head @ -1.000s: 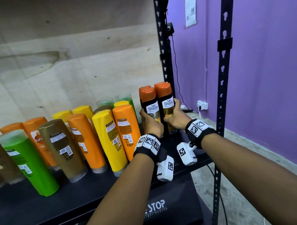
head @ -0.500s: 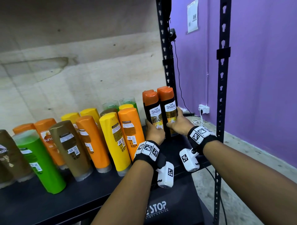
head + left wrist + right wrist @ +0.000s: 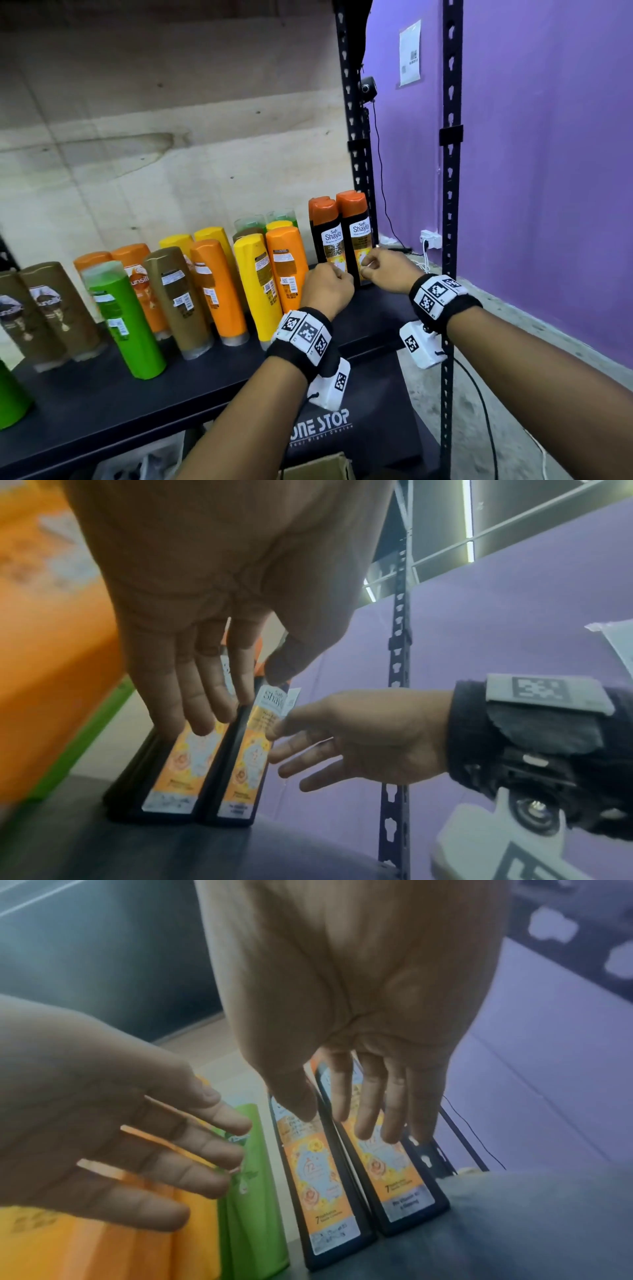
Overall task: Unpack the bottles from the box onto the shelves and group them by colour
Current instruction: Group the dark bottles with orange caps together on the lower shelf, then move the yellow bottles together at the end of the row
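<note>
Shelf [image 3: 102,404]: black board carrying every bottle I can see, all standing upside down on their caps except the black pair.
Far left: two brown bottles [image 3: 51,308] side by side, contents not visible through the opaque walls.
Green bottle [image 3: 123,318]: stands in front of the orange ones, filled with green liquid nearly to its upturned base.
Middle rows: a brown bottle [image 3: 176,298], orange bottles [image 3: 215,287] and yellow bottles [image 3: 257,284] mixed together, two clear green ones [image 3: 255,222] at the back.
Black bottles [image 3: 342,240]: two with orange caps, upright and touching each other, at the right end of the shelf against the rack post [image 3: 356,137].
My left hand [image 3: 327,286]: just before the left black bottle, fingers straight and spread, gripping nothing; whether the tips touch its label I cannot tell.
My right hand [image 3: 388,269]: before the right black bottle, fingers loose and apart, holding nothing.
Box [image 3: 318,467]: cardboard corner below the shelf, inside hidden.
</note>
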A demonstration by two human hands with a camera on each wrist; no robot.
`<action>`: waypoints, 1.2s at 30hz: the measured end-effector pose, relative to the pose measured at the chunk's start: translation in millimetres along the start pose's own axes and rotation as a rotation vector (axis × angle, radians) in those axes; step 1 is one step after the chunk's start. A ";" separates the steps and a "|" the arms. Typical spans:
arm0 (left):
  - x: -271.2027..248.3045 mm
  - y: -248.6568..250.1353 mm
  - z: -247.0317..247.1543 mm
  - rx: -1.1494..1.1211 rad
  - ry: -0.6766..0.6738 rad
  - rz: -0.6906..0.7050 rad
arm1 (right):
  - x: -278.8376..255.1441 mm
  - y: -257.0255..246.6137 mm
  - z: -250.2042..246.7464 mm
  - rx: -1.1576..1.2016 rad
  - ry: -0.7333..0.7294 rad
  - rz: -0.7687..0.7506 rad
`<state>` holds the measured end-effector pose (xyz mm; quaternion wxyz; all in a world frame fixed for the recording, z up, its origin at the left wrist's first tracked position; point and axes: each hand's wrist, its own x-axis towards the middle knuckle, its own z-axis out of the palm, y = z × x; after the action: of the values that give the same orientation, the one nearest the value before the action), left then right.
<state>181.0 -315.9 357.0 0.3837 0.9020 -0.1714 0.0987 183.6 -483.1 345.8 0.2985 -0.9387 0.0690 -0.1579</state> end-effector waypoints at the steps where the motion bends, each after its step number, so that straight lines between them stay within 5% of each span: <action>1: -4.7 -1.5 -5.7 0.021 0.002 0.010 | -6.4 -4.1 -1.9 -0.045 -0.004 -0.027; 13: -54.5 -59.5 -77.4 0.163 0.111 -0.015 | -51.2 -61.6 9.6 -0.199 -0.054 -0.210; 21: -59.4 -90.8 -87.9 0.010 0.280 -0.072 | -48.1 -71.3 46.8 0.065 0.049 -0.192; 36: -47.9 -97.6 -79.5 -0.065 0.245 -0.085 | -45.2 -87.7 87.6 0.228 0.046 -0.211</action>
<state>170.7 -183.9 332.5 0.4345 0.8769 -0.0880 0.1859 173.9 -354.6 317.6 0.3833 -0.8968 -0.0417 -0.2168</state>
